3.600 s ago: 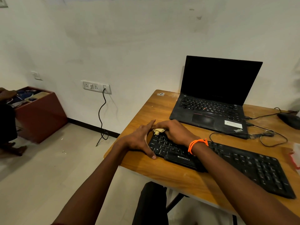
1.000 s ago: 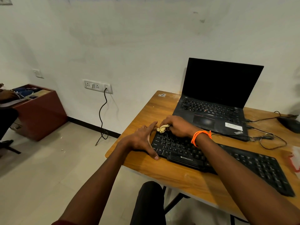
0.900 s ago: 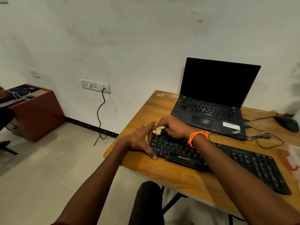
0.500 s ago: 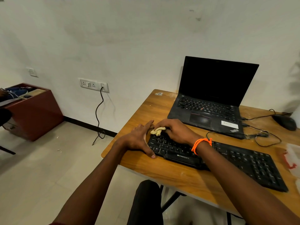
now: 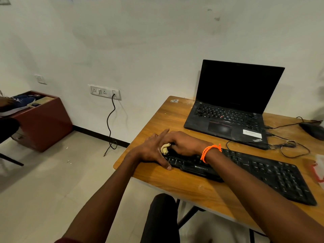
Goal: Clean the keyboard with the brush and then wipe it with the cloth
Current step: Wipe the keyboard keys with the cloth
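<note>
wiping stage by the look of it. right hand (image 5: 184, 142) bunched tight round a small crumpled beige cloth (image 5: 164, 148), pressing it onto the far-left keys of the long black plastic keyboard (image 5: 263, 171). left hand (image 5: 152, 151) laid flat with fingers straight over the keyboard's left end, grip holding nothing, probably just pinning it so no sliding. left end sits close to the wooden counter (image 5: 175, 183) corner, so little slack that way. loads of untouched keys off to the right. black open laptop (image 5: 231, 106) and loose black cables (image 5: 287, 148) just behind, worth avoiding.
</note>
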